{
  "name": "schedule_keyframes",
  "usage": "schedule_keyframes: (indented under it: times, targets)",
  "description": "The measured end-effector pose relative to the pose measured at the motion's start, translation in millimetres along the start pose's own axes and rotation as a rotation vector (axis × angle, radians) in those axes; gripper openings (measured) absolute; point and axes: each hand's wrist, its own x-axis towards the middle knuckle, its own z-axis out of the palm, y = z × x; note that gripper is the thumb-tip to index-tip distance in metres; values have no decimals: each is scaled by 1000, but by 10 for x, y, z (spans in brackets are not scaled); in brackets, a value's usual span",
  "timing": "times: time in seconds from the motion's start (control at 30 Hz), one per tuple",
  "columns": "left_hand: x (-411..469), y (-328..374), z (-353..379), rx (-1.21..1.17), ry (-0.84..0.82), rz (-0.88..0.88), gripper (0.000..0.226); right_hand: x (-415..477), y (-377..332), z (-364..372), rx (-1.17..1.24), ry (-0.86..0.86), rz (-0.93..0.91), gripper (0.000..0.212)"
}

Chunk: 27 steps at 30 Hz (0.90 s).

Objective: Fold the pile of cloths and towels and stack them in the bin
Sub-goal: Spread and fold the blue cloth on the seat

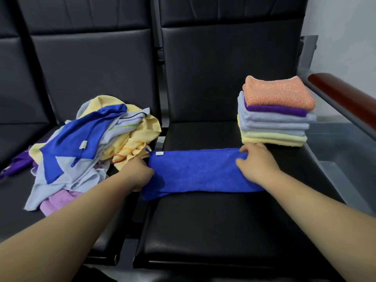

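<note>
The left hand (140, 174) and right hand (254, 161) each pinch an end of the blue cloth (195, 171); the ends should meet squarely, edges aligned.

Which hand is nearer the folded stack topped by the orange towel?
Right. The right hand grips one end of the blue cloth, right beside the folded stack; the left hand holds the other end, next to the unfolded pile.
</note>
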Motion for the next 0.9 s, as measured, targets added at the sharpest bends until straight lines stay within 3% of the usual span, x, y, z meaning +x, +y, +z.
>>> schedule_keyframes:
  times: [0.17,0.27,0.4,0.57,0.63,0.77,0.9]
  targets:
    - [-247,-7,-130,-35,-160,-48,11,-281,-170,65,-253,52,-253,21]
    - [-336,-64,-172,-125,-216,-69,11,-387,-192,-7,-131,-165,-392,13]
    - [-403,-180,-176,-365,-282,-158,17,-528,-200,-26,-236,-387,-476,23]
    - [-423,-301,-144,-629,-356,-192,26,-536,-168,-18,-381,-274,-499,15]
    - [-416,-335,-159,-665,-368,-165,26,-545,-142,-5,-415,-231,-468,20]
    - [-442,-381,-174,-580,-368,-105,21,-578,-99,-23,-438,-197,-432,22]
    - [-489,-394,-162,-433,-364,-10,18,-594,-59,-70,-407,-184,-407,11]
